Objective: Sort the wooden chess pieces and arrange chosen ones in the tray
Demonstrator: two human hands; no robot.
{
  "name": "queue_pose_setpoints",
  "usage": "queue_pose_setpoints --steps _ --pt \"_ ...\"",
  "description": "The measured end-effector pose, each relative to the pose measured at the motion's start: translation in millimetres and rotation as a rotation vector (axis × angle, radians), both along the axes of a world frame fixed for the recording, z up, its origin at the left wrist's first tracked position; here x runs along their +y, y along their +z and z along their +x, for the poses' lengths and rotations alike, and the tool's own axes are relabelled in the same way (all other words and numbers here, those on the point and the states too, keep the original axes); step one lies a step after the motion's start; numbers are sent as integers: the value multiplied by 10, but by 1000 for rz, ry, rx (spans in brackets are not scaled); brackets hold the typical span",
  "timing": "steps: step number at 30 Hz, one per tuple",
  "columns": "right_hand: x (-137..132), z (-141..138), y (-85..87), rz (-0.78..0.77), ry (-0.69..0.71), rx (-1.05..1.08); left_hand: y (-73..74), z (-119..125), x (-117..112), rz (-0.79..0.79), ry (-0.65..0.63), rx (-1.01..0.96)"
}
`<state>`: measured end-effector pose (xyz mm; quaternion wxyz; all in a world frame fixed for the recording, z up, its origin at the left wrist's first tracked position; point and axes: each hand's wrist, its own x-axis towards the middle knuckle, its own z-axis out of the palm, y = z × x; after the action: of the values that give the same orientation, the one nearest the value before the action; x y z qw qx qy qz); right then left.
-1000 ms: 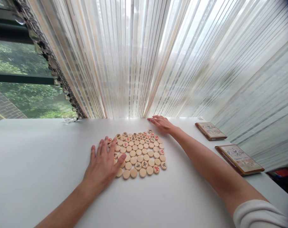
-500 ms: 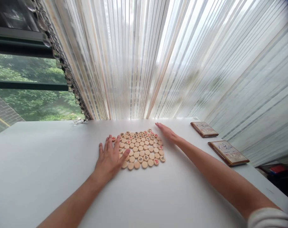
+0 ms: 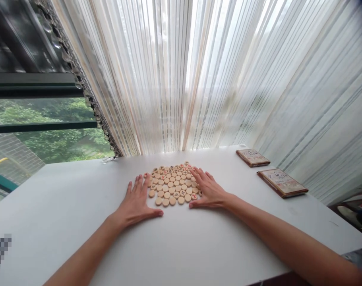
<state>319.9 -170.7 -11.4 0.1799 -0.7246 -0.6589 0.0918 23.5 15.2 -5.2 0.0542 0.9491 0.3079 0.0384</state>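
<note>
Several round wooden Chinese chess pieces (image 3: 177, 183) lie flat in one packed cluster on the white table (image 3: 169, 246). Some show red or black characters; others have plain faces up. Along the cluster's left side rests my left hand (image 3: 136, 202), fingers spread, its thumb pointing right below the near row. My right hand (image 3: 210, 190) is at the right side with its fingers apart. Its fingertips reach over the pieces at the right edge and hide some of them. Neither hand grips a piece.
Two flat boxes with printed lids, a farther one (image 3: 252, 157) and a nearer one (image 3: 282, 182), lie at the table's right. A pale striped curtain (image 3: 169, 79) hangs along the back edge. Through the window (image 3: 55, 115) at the left, greenery shows.
My right hand has come nearer from beyond the far right corner to the cluster's right side. My left thumb has moved off the pieces to their near edge. The camera view has tilted slightly.
</note>
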Motion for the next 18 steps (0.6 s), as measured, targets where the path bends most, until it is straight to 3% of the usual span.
queue_pose_setpoints --steps 7,13,18 --pt "96 33 -21 21 31 -16 -12 159 215 44 -99 49" --pt "183 32 -33 28 54 -33 -63 269 263 52 -132 38" --pt "215 27 11 19 45 -48 -12 314 212 36 -137 1"
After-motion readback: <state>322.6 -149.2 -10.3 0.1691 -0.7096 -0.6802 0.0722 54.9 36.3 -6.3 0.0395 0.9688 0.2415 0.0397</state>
